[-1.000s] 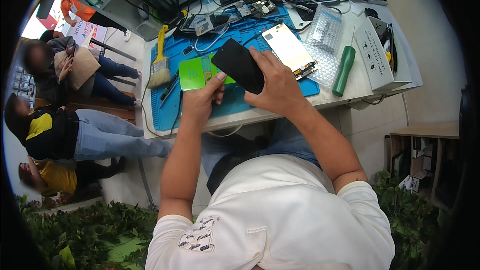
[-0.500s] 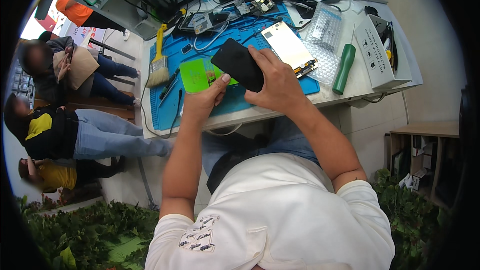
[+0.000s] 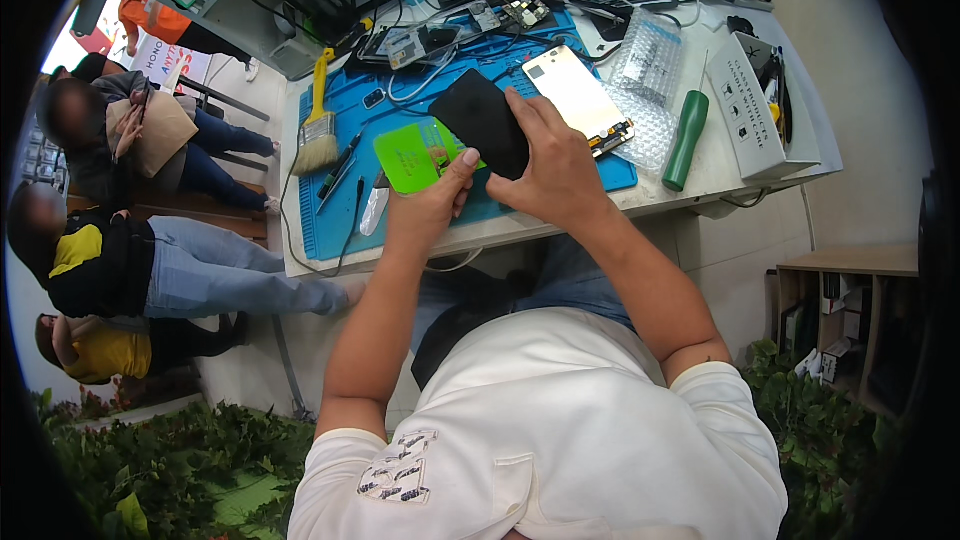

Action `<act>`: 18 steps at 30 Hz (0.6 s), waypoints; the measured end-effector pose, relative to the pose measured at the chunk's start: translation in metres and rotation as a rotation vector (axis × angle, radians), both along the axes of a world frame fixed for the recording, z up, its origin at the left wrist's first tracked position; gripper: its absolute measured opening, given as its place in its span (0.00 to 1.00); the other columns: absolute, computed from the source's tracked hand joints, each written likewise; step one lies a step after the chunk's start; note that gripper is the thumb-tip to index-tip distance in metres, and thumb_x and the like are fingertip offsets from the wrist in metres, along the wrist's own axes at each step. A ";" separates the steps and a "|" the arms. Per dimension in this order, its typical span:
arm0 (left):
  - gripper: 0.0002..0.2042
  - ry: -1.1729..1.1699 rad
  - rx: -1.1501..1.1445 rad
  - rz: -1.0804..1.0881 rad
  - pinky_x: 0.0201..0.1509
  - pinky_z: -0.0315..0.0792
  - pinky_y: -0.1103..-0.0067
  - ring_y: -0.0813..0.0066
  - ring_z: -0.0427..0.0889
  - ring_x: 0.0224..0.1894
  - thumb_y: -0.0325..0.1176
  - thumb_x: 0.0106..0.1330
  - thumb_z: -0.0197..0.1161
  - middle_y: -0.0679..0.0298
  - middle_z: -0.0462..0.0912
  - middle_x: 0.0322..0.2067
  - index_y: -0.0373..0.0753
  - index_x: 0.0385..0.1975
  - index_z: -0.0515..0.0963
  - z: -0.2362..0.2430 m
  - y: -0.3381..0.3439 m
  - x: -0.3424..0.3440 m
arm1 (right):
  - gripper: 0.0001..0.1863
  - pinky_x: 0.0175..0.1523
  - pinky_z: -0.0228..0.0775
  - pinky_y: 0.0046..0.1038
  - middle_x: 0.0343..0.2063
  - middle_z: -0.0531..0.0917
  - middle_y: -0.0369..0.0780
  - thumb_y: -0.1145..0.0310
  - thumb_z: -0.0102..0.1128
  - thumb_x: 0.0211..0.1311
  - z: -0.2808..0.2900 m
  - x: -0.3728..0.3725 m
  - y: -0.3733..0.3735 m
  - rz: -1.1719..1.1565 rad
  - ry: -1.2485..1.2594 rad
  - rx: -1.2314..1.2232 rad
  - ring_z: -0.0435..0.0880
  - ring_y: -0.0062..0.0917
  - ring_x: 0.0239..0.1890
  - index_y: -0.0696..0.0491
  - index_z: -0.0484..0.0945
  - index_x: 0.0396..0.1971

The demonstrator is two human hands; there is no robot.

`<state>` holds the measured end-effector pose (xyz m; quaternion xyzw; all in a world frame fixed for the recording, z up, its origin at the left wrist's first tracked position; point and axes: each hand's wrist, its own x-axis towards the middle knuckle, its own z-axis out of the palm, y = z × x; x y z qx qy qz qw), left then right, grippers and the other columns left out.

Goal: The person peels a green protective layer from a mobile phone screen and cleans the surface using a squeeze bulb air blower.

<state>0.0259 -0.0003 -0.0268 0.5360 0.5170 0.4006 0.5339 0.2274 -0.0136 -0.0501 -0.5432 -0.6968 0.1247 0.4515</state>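
My right hand [image 3: 550,165] grips a black phone [image 3: 470,115] at its right and lower edges, tilted above the blue work mat [image 3: 320,225]. My left hand [image 3: 435,195] has its thumb pressed on a bright green flat card or case [image 3: 405,157], just left of and partly under the phone. A pale screen assembly [image 3: 570,90] lies right of the phone. A yellow-handled brush [image 3: 320,115], thin tools [image 3: 340,175] and a silver, blade-like item [image 3: 376,205] lie left of my hands.
Bubble wrap [image 3: 645,60], a green-handled tool [image 3: 685,140] and a white box [image 3: 750,115] sit at the right. Cables and phone parts [image 3: 420,40] crowd the back. Several people [image 3: 110,260] are beyond the bench's left end. A wooden shelf unit [image 3: 850,260] stands lower right.
My left hand and the green item have shifted right, uncovering more of the silver item. The phone's upper end has risen and moved right as my right hand turned it.
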 end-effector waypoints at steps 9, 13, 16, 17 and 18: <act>0.16 -0.070 -0.039 0.010 0.27 0.73 0.81 0.80 0.82 0.26 0.45 0.77 0.76 0.64 0.87 0.29 0.36 0.44 0.85 -0.005 0.005 -0.011 | 0.59 0.65 0.82 0.44 0.61 0.80 0.56 0.63 0.82 0.46 0.002 0.004 -0.004 0.077 -0.017 -0.001 0.86 0.53 0.60 0.65 0.64 0.80; 0.26 -0.401 -0.113 -0.180 0.33 0.83 0.74 0.68 0.89 0.32 0.54 0.86 0.59 0.52 0.92 0.40 0.31 0.56 0.82 -0.007 0.018 -0.043 | 0.58 0.68 0.80 0.44 0.64 0.80 0.57 0.65 0.82 0.46 0.008 0.008 -0.010 0.105 0.048 -0.067 0.85 0.52 0.63 0.62 0.65 0.81; 0.32 -0.668 -0.125 -0.316 0.38 0.86 0.72 0.64 0.92 0.36 0.59 0.87 0.55 0.49 0.91 0.42 0.28 0.61 0.80 -0.003 0.023 -0.061 | 0.55 0.70 0.78 0.44 0.63 0.81 0.57 0.65 0.79 0.47 0.014 0.008 -0.006 0.120 0.114 -0.089 0.84 0.52 0.65 0.62 0.67 0.79; 0.36 -0.700 -0.069 -0.444 0.44 0.88 0.73 0.63 0.94 0.41 0.63 0.87 0.53 0.48 0.91 0.43 0.27 0.63 0.80 0.006 0.029 -0.065 | 0.55 0.69 0.79 0.44 0.63 0.81 0.57 0.64 0.79 0.47 0.017 0.010 -0.002 0.125 0.102 -0.061 0.85 0.53 0.64 0.63 0.67 0.78; 0.37 -0.641 -0.114 -0.324 0.46 0.88 0.73 0.64 0.94 0.42 0.63 0.87 0.52 0.48 0.91 0.44 0.27 0.62 0.81 0.012 0.032 -0.062 | 0.55 0.69 0.79 0.45 0.62 0.81 0.58 0.62 0.78 0.47 0.015 0.014 -0.005 0.131 0.092 -0.033 0.85 0.54 0.63 0.65 0.68 0.78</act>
